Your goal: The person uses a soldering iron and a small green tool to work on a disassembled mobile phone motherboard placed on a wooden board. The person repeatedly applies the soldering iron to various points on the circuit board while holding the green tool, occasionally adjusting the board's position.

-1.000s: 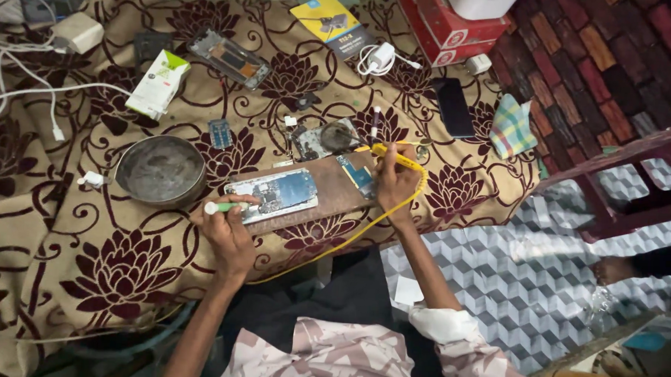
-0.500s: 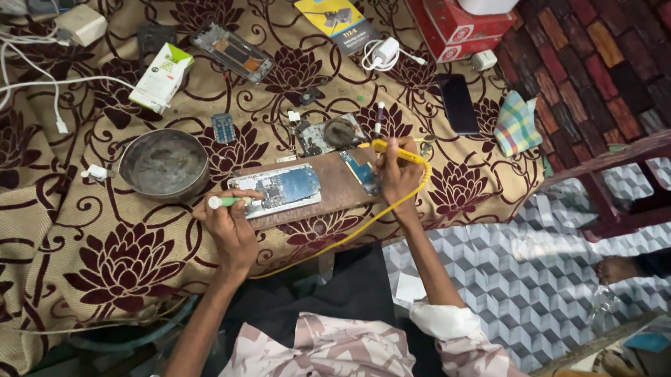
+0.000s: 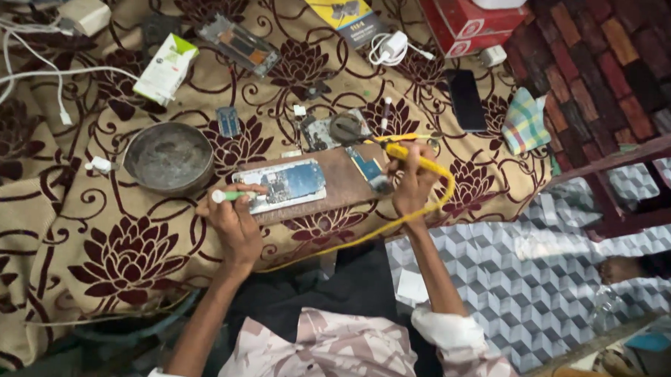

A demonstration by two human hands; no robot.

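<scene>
One opened phone (image 3: pixel 280 186) lies on a brown board (image 3: pixel 336 182) at the middle of the counter (image 3: pixel 89 224). Left hand (image 3: pixel 234 222) pinches a green-tipped tool (image 3: pixel 231 197) at its 9 o'clock edge. Right hand (image 3: pixel 410 180), at 3 o'clock, grips closed around a yellow soldering iron (image 3: pixel 407 154). A round metal bowl (image 3: pixel 169 158) sits at 10 o'clock.

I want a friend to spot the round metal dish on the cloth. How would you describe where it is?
On the tan cloth with maroon flowers, look just beyond the left hand, left of the opened phone on the brown board. The metal dish sits there: the only round, grey, shallow bowl among flat parts.
</scene>
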